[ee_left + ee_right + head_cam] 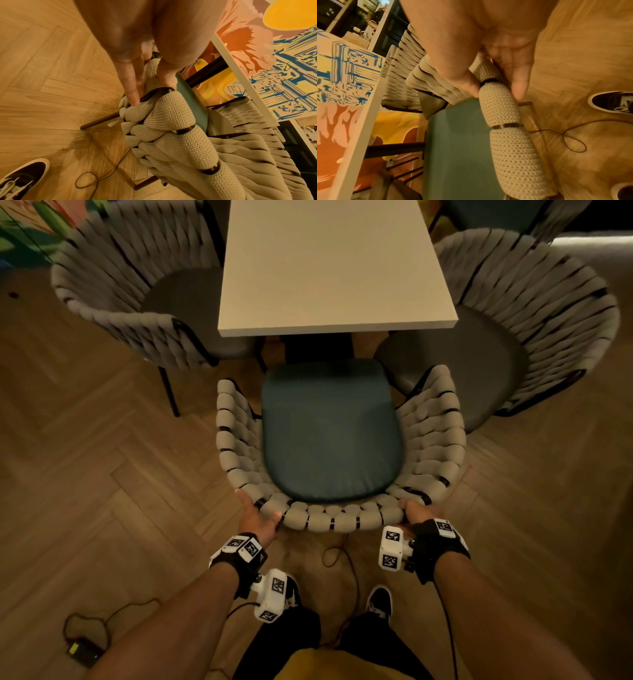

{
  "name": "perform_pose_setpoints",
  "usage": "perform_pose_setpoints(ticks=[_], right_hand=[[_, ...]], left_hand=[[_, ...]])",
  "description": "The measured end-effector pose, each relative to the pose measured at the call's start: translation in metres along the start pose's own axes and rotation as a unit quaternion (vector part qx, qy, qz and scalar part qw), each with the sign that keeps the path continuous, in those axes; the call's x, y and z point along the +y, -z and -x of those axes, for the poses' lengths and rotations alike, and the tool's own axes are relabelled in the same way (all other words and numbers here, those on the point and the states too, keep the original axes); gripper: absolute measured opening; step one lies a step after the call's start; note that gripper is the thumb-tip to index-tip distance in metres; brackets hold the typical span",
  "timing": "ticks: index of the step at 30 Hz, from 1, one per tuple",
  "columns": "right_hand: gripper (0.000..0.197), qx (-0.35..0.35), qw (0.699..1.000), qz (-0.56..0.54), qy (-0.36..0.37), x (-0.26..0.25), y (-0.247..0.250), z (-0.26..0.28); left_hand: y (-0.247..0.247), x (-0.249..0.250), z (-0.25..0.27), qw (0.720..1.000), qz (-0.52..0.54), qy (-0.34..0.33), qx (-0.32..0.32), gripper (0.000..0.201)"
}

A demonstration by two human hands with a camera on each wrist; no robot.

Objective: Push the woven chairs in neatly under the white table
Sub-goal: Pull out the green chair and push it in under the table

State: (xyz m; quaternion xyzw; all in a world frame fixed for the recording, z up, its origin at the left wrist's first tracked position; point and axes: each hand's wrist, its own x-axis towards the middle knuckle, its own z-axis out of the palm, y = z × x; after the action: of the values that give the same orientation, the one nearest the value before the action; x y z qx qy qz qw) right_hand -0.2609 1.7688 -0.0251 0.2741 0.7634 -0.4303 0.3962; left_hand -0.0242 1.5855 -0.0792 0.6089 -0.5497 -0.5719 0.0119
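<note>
Already the left hand (257, 517) and right hand (418, 513) clamp the chair (330, 440) along its padded back rim; stiff-framed, probably light, it should slide toward the bench (335, 268) ahead.

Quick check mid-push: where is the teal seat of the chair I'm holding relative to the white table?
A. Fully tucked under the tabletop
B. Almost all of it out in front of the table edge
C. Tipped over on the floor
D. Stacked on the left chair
B. In the head view nearly the whole teal seat lies in front of the white table edge, while the left hand and right hand grip the woven backrest.
</note>
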Motion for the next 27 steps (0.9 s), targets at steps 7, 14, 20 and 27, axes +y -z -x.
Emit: perform_pose_setpoints(ticks=[7, 14, 20, 27], right_hand=[[0.04, -0.002, 1.0, 0.016, -0.006, 0.005, -0.004, 0.006], [0.017, -0.001, 0.998, 0.059, -0.009, 0.004, -0.003, 0.006], [0.022, -0.019, 1.0, 0.023, 0.008, 0.009, 0.001, 0.007], [0.019, 0.0, 0.998, -0.04, 0.053, 0.023, -0.004, -0.001]], left_hand=[[0.013, 0.008, 0.0, 0.997, 0.047, 0.039, -0.039, 0.105], [0.015, 0.007, -0.003, 0.998, 0.02, 0.031, -0.049, 0.11], [0.019, 0.007, -0.004, 0.998, -0.025, 0.036, -0.055, 0.112], [0.017, -0.007, -0.029, 0.998, -0.05, 0.037, -0.032, 0.12]])
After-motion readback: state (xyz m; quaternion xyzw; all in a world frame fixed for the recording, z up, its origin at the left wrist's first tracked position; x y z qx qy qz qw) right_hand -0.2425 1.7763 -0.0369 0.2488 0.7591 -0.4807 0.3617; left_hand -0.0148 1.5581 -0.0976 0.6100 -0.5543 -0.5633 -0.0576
